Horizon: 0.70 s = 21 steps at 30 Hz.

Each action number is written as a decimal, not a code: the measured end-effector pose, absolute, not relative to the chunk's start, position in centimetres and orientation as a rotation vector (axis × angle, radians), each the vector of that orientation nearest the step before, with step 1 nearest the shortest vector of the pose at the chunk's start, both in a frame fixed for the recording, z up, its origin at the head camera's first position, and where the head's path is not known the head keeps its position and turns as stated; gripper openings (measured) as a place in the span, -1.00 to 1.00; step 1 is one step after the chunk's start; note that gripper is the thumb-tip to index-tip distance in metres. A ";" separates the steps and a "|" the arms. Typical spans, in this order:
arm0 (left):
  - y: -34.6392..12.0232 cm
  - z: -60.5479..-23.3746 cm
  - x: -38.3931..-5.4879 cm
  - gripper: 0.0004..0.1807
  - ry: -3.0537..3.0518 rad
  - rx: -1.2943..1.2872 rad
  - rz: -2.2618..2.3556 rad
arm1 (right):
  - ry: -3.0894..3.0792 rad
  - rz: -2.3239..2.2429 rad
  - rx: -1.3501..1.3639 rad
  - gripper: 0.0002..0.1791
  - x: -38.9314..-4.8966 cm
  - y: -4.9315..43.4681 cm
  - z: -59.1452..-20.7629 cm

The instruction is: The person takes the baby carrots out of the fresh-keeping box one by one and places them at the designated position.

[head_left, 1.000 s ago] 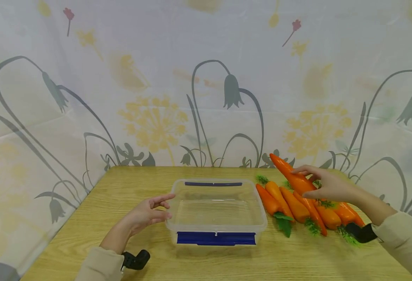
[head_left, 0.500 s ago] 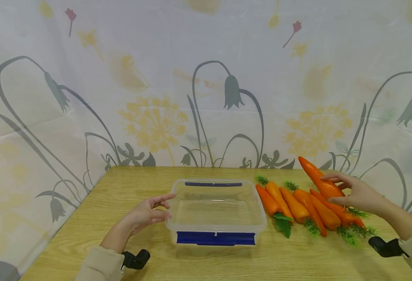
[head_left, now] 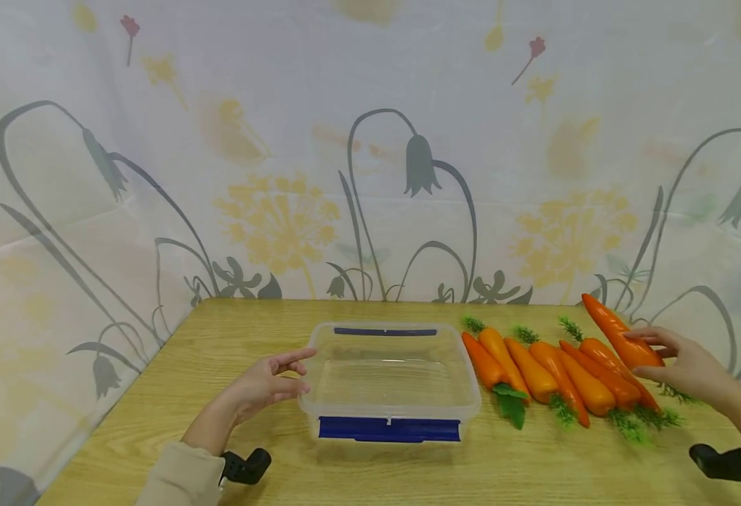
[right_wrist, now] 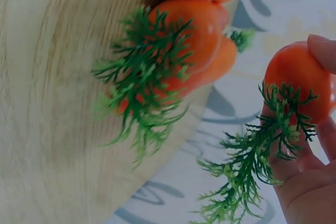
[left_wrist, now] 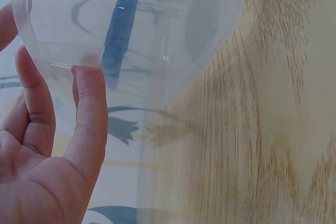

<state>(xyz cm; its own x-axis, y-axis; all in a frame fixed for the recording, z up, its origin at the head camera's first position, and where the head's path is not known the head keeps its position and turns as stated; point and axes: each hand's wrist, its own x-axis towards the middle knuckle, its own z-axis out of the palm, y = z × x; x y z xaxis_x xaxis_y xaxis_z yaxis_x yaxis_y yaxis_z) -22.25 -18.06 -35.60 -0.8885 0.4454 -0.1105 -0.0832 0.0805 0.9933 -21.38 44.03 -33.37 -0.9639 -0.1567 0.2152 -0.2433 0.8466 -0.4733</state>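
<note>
My right hand [head_left: 692, 365] grips an orange carrot [head_left: 619, 337] by its thick end, with its tip pointing up and away to the left. In the right wrist view, feathery green leaves [right_wrist: 252, 156] hang from the thick end, between thumb and fingers. My left hand [head_left: 250, 390] is at the left side of a clear plastic box [head_left: 389, 410] with blue clips. In the left wrist view the thumb [left_wrist: 90, 114] touches the box wall, and the other fingers reach up by the rim. Nothing shows inside the box.
Several orange carrots [head_left: 537, 376] lie slanted in a row right of the box, some with feathery green tops, the leftmost near broad green leaves [head_left: 510, 407]. The wooden table [head_left: 370, 478] ends at a flower-printed cloth [head_left: 282, 140] behind.
My right hand has carried the carrot to the right, from over the middle of the row to its right end. My left hand and the box have stayed put.
</note>
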 end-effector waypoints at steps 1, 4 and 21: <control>-18.0 -35.6 -22.2 -0.27 1.978 0.360 1.862 | -2.860 0.770 0.287 -0.38 -21.4 44.4 -33.6; -18.0 -35.6 -22.2 -0.28 1.979 0.364 1.860 | -2.898 0.768 0.234 -0.36 -21.5 45.5 -34.3; -18.0 -35.4 -22.2 -0.27 1.970 0.359 1.876 | -3.073 0.768 0.166 -0.45 -21.5 48.9 -37.5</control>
